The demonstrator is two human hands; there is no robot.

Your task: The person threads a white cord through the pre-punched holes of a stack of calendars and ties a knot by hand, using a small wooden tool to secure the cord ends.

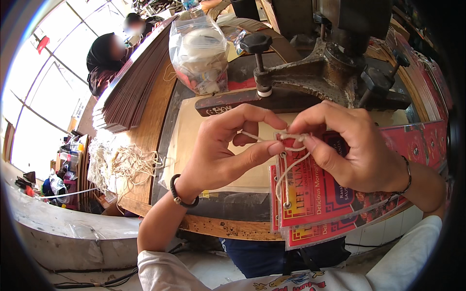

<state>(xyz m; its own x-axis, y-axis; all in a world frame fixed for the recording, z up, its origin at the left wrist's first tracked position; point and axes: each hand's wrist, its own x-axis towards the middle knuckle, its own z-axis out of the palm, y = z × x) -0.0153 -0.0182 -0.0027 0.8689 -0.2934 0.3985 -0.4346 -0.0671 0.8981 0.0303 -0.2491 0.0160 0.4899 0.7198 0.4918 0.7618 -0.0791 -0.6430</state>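
Note:
A cream cord (292, 168) runs through metal eyelets at the left edge of a red and yellow laminated booklet (315, 194). Above that edge, my left hand (230, 153) pinches one part of the cord between thumb and fingers. My right hand (344, 145) has closed its thumb and forefinger on the cord, where it is looped or knotted; the exact crossing is partly hidden by the fingers. Another similar red booklet lies under the first, and both jut over the table's front edge.
Behind my hands stands a heavy iron press (330, 68) with black knobs. A clear plastic bag (199, 56) of white material sits at the back. On the left are a heap of cream cords (124, 165) and a tall stack of boards (131, 89). Two people are beyond.

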